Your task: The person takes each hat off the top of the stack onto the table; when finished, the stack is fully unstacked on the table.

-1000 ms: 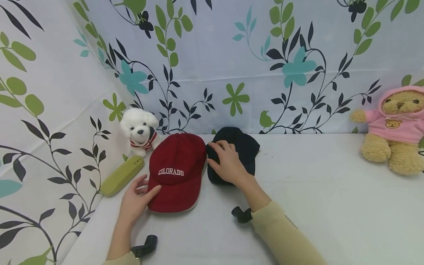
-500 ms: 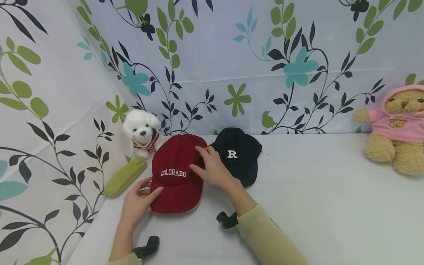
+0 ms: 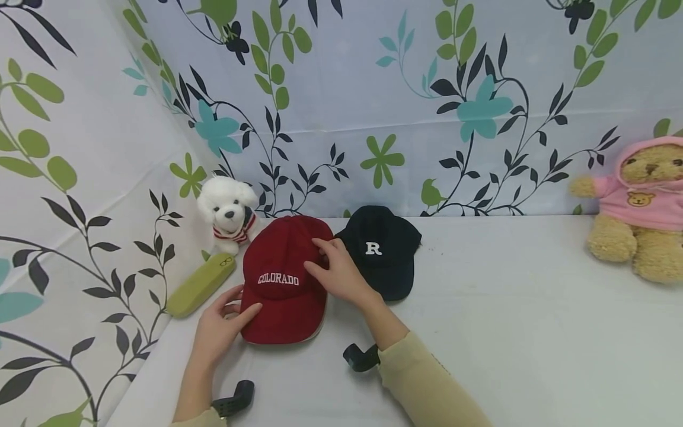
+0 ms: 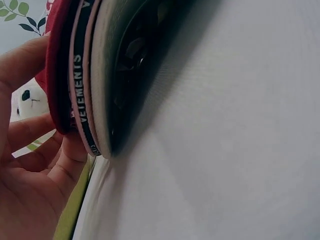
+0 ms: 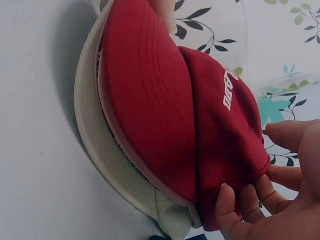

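A red baseball cap (image 3: 283,255) lettered COLORADO tops a stack of caps. Beneath its brim, the left wrist view shows a pink-edged brim with a black VETEMENTS band (image 4: 79,95) and a cream brim (image 4: 102,85). My left hand (image 3: 221,320) pinches the red cap's left brim edge, thumb above and fingers curled below. On the other side, my right hand (image 3: 341,270) holds the lower edge of the red crown, its fingertips on the fabric in the right wrist view. Just to the right sits a black cap (image 3: 392,261) with a white R.
A white plush dog (image 3: 226,207) sits behind the stack on the left. Beside my left hand lies a green glasses case (image 3: 200,286). A teddy bear in a pink hoodie (image 3: 642,207) sits far right. Patterned cloth (image 3: 320,89) borders the white table (image 3: 507,332).
My right hand has moved left from the black cap to the red cap's right side, uncovering the white R. My left hand stays at the red brim.
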Demonstrator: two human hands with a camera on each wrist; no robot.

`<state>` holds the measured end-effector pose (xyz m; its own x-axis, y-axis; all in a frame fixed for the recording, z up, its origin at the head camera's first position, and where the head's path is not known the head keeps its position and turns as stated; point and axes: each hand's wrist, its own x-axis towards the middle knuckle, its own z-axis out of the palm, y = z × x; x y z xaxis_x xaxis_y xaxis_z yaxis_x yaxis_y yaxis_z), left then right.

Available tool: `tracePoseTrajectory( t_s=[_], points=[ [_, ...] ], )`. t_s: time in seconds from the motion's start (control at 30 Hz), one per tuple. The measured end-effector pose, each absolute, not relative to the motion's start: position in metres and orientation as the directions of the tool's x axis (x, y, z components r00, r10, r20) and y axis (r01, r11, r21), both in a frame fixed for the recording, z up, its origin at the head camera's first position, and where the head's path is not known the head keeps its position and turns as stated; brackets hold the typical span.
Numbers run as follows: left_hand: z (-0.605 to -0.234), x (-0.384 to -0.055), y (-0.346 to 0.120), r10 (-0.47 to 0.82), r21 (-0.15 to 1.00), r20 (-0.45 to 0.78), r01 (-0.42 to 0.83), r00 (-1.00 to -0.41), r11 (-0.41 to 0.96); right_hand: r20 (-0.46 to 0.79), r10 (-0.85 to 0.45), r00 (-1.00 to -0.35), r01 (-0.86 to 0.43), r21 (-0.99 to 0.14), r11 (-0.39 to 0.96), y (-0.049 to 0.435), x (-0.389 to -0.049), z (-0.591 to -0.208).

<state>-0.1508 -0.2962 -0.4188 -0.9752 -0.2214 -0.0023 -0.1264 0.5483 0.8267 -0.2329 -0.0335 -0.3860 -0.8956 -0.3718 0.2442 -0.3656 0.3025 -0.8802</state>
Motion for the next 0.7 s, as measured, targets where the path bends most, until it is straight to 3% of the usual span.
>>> tracePoseTrajectory(
  t_s=[0.7],
  points=[
    [-0.406, -0.147, -0.287, -0.272, 0.890, 0.071, -0.062, -0.960, 0.451, 0.411, -0.348, -0.842, -0.493, -0.849, 0.191, -0.033, -0.224, -0.366]
  ],
)
